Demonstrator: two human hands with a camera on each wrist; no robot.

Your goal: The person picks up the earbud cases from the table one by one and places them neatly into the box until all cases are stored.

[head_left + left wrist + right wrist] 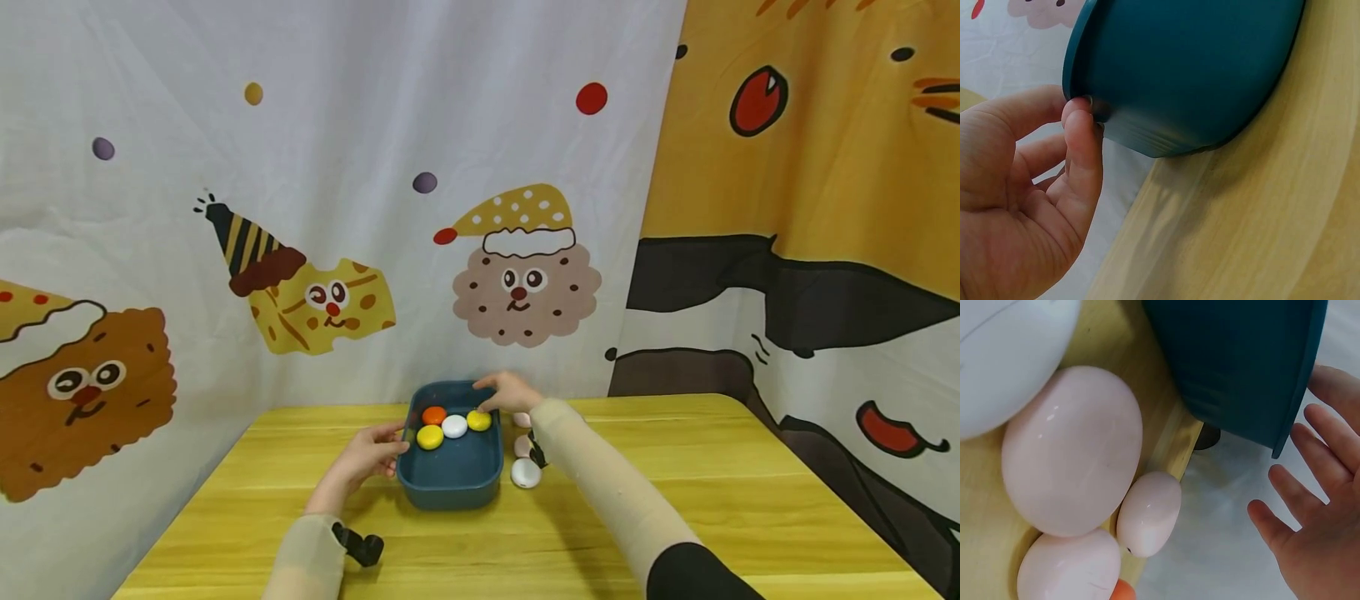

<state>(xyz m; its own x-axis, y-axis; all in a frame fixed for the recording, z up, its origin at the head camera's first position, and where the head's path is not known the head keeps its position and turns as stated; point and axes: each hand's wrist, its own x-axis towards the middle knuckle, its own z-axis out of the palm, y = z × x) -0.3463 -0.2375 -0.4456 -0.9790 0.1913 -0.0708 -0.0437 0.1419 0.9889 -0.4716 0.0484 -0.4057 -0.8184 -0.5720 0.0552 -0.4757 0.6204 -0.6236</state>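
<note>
A dark teal plastic bin (450,497) stands on the table with several glossy rounded pieces inside: an orange piece (434,415), a white piece (454,427), a yellow piece (430,437) at the left and a second yellow piece (479,420) at the right. At the bin's left side, my left hand (375,454) pinches the rim between thumb and fingers. My right hand (512,392) reaches over the far right corner, fingertips beside the second yellow piece. In the right wrist view its visible fingers are spread and fairly straight; some tips are hidden behind the bin wall.
Right of the bin, a white piece (526,473) and pale pink pieces (1072,450) lie on the wooden table (420,558), partly hidden by the right forearm. An orange bit (1123,590) shows beside them. A cartoon-printed curtain (337,125) hangs behind the table.
</note>
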